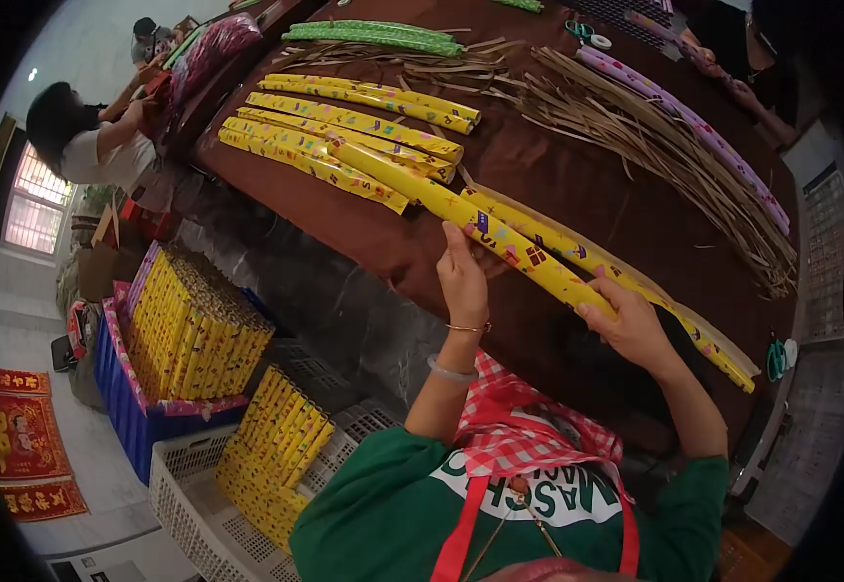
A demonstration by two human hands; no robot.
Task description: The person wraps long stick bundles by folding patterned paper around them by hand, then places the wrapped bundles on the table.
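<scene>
A yellow printed roll of wrapping paper [412, 189] lies slanting across both my hands over the table's near edge. My left hand [463, 274] has its thumb up against the near side of the roll, with its fingers hidden beneath. Farther right, my right hand [631, 325] is wrapped round the roll's lower end. Just behind it, a second long yellow roll [669, 308] rests on the table beside a strip of brown paper. Several more yellow rolls [354, 118] lie side by side at the upper left, touching the held roll's far end.
Brown paper strips [645, 145] and purple rolls [694, 126] cover the table's right side. Green rolls [373, 37] lie at the back. Scissors [777, 359] are at the right edge. A blue crate [126, 407] and white crate [184, 504] hold yellow rolls. Other people work around the tables.
</scene>
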